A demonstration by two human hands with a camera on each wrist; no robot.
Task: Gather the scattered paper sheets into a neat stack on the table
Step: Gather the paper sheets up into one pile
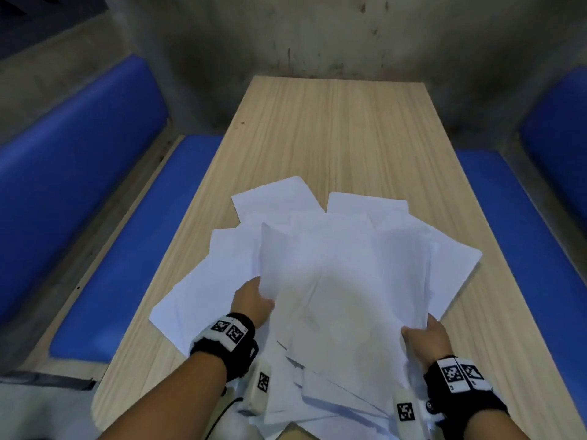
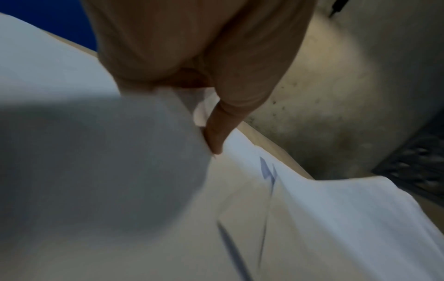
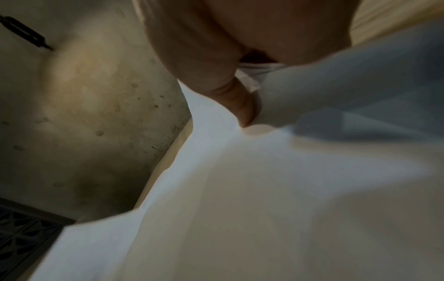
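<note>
Many overlapping white paper sheets (image 1: 343, 281) (edges askew, fanned unevenly)

From my station the light is dim and bluish, a soft shadow lies on the papers (image 1: 343, 281), both wrist views are badly blurred, and the head view bends at its edges.

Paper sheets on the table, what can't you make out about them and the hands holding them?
- Sheet count: paper sheets overlap in the head view.
- Left hand fingers: under the sheets.
- Right hand fingers: likewise covered.
- Sheets' near edge: cut off by the frame bottom.
- Wrist views: blurred, showing no edges clearly.
</note>
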